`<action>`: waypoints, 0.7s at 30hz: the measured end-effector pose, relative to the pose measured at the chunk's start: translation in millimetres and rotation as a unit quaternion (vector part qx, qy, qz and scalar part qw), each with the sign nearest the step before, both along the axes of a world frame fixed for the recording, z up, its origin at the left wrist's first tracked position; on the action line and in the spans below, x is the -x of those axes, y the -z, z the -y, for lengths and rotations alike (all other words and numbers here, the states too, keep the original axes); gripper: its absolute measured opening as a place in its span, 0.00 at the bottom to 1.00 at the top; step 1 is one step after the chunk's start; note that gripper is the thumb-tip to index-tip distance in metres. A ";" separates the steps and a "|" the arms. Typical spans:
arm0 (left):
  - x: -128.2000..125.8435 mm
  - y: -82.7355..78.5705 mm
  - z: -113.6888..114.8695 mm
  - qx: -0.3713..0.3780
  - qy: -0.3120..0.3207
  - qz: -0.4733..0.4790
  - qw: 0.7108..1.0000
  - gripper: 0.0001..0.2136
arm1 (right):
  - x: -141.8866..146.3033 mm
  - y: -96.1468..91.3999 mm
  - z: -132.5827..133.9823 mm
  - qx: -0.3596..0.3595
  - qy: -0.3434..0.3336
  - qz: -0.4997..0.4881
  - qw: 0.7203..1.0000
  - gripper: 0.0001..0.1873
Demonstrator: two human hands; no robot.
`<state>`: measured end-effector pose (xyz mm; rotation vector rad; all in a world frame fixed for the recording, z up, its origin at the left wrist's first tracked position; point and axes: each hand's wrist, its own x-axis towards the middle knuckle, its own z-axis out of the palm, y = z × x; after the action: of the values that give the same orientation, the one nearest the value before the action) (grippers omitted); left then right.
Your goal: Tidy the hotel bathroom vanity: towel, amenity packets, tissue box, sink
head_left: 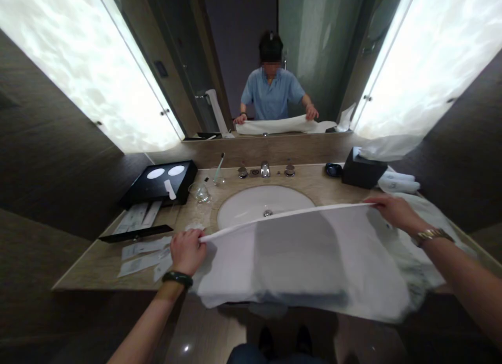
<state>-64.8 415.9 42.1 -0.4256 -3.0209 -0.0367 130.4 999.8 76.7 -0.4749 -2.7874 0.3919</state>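
White towel (pixel 298 254) hangs stretched over the sink (pixel 251 202). My left hand (pixel 187 251) and right hand (pixel 394 211) each pinch a top corner. It looks soft, limp and light; corners are the best hold, or it sags.

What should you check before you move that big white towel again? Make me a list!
1. Left hand pinches the top edge of the large white cloth towel: ok.
2. Right hand holds the other end of that edge: ok.
3. Edge stretched straight between both hands: ok.
4. Towel clear of the clear drinking glass: ok.
5. Towel's lower edge off the floor: ok, it hangs over the beige stone counter.
6. White oval sink dry: cannot tell.
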 end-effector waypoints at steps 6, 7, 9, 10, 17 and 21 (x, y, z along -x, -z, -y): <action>-50.4 53.4 24.2 0.006 -0.018 0.092 0.996 0.13 | -92.7 93.1 2.3 0.012 -0.013 0.026 1.000 0.18; -54.1 55.8 25.2 0.004 -0.025 0.092 0.995 0.13 | -103.1 100.5 0.5 0.000 0.004 0.015 1.000 0.17; -55.1 53.8 25.9 0.006 -0.032 0.079 0.996 0.12 | -118.2 102.4 -3.9 -0.052 0.041 -0.015 0.998 0.18; -54.2 51.9 26.7 0.008 -0.034 0.073 0.997 0.12 | -123.7 99.2 -5.6 -0.086 0.058 -0.024 0.994 0.18; -81.1 86.3 67.8 -0.078 -0.067 0.063 0.993 0.16 | -166.6 102.7 13.0 0.028 0.131 -0.042 0.990 0.11; -103.8 106.9 76.4 -0.374 -0.287 0.129 0.872 0.15 | -197.5 118.3 47.2 0.281 0.338 -0.081 0.894 0.16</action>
<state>39.1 339.4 -64.8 0.5814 -2.9010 -1.2350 327.8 952.6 -41.6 -1.4033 -2.1154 0.9970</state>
